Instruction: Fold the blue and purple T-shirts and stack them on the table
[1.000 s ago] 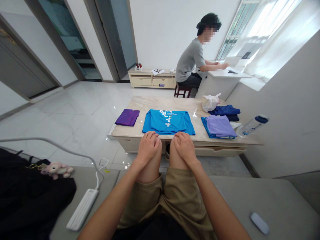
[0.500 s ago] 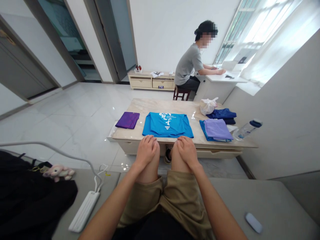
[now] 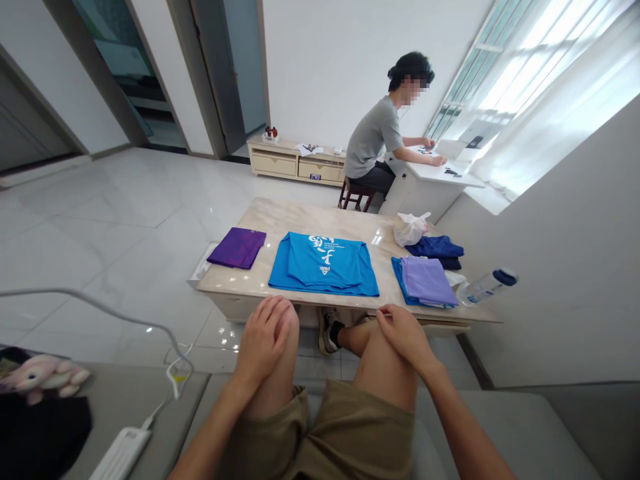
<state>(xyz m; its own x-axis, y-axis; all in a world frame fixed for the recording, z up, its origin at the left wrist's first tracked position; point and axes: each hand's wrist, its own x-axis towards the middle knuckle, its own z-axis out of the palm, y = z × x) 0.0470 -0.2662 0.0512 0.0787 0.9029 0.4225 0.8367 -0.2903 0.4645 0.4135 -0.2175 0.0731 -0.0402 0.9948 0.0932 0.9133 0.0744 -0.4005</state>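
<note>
My left hand (image 3: pixel 264 337) rests over my left knee, its fingers laid over the kneecap and holding nothing. On the other knee lies my right hand (image 3: pixel 404 333), its fingers stretched over the skin, also with nothing in it. Just beyond both knees, a blue T-shirt (image 3: pixel 323 270) with white lettering is folded on the coffee table (image 3: pixel 280 212). To its left is a folded purple cloth (image 3: pixel 237 248). A lavender folded garment (image 3: pixel 429 280) lies on top of blue cloth at the right.
A clear bottle (image 3: pixel 483 288) with a dark blue lid, a plastic bag (image 3: pixel 411 229) and dark blue clothes (image 3: pixel 437 248) stand at the table's right. A person (image 3: pixel 373 133) sits at a white desk. Beside me are a power strip (image 3: pixel 123 453) and a pink plush toy (image 3: pixel 47 375).
My knees have spread apart, with a hand staying on each. The view has shifted, so the table shows more fully and the hands sit lower and wider apart.
</note>
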